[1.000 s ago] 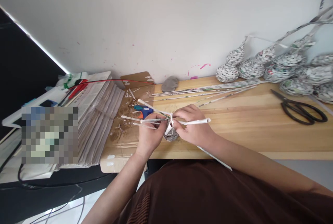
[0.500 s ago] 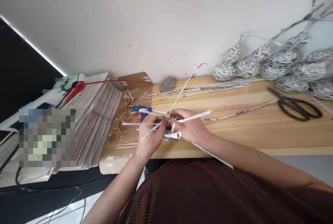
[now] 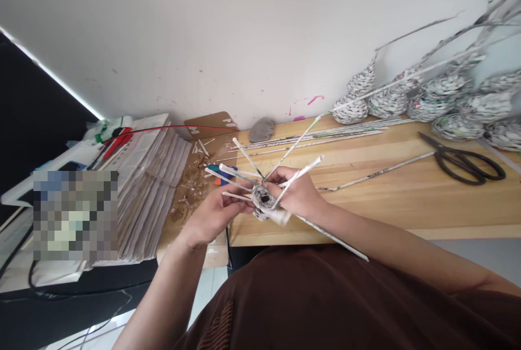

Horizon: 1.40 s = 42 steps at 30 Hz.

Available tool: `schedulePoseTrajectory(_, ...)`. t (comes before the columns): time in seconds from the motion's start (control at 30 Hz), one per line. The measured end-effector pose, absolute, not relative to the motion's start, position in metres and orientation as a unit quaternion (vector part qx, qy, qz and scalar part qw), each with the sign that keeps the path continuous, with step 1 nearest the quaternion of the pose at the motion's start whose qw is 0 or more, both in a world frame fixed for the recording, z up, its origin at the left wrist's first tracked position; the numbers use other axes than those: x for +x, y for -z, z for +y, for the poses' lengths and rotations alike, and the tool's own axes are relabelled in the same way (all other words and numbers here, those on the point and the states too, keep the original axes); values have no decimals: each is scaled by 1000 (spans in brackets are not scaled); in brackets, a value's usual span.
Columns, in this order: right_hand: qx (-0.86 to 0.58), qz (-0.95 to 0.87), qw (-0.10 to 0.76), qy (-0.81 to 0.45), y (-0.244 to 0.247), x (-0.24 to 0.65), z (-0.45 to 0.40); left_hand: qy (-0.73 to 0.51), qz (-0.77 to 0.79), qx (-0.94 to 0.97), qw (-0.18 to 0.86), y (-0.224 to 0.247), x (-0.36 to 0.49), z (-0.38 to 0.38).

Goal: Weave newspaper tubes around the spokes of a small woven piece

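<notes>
A small woven newspaper piece [image 3: 264,198], round with a dark hole in its middle, is held between my two hands over the table's front part. Rolled paper sticks fan out from it on several sides. My left hand [image 3: 222,211] is closed on its left side, thumb and fingers pinching near the rim. Closed at the upper right edge, my right hand [image 3: 299,190] grips the piece where a long paper strip [image 3: 293,146] leaves it. This strip runs up, bends, and stretches right across the finished woven pieces. My fingers partly hide the weave.
Woven newspaper gourd shapes [image 3: 350,108] stand at the back right beside black scissors [image 3: 468,165]. Paper sticks [image 3: 337,135] lie along the wall near a grey stone [image 3: 261,131]. A glue gun [image 3: 222,172] rests on scrap-strewn cardboard [image 3: 185,192]. Stacked newspapers [image 3: 163,176] stand left.
My left hand has moved left and lower, baring the woven centre. The sticks have shifted round, and the long strip now reaches bent far to the right.
</notes>
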State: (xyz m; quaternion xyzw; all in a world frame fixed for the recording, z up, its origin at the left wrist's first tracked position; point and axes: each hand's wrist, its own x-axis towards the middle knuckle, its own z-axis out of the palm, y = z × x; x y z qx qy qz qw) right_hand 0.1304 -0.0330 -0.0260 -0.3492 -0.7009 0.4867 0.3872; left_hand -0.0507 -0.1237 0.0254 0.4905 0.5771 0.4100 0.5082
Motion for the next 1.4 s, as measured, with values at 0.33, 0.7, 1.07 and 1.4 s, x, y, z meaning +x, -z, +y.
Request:
schedulePoseTrajectory(0.33, -338, -723, 375, -471, 24, 130, -38, -372, 679, 520, 361, -23, -41, -105)
schedulePoseTrajectory(0.7, -329, -798, 361, -353, 16, 138, -36, -327, 711, 583, 217, -29, -24, -103)
schedulePoseTrajectory(1.07, -326, -740, 433, -399, 7, 140, -36, -402, 689, 551, 244, -9, -26, -110)
schedulePoseTrajectory(1.4, -325, -681, 439, -488, 10, 137, -32, -434, 651, 593, 190, -5, -24, -116)
